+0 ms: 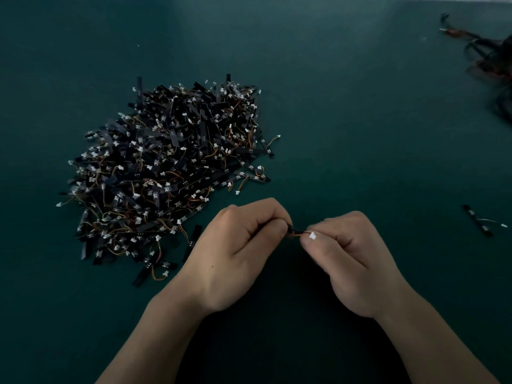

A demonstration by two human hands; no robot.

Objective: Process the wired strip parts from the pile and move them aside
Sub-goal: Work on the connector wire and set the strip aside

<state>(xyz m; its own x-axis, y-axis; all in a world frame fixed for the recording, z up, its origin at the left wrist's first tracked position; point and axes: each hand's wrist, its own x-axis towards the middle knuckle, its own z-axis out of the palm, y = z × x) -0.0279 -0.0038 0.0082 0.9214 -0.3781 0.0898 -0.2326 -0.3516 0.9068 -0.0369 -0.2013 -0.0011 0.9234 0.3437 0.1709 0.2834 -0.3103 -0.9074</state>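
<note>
1. From my remote view I can read no text, number, brand or sign anywhere.
2. Some pieces in the pile of wired strips carry small pale marks, but these are too small and blurred for me to make out.
3. The lone strip lying on the dark green surface gives me nothing legible either.

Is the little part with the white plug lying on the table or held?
Held. The left hand pinches the dark end of the wired strip part, and the right hand pinches it at the white plug.
</note>
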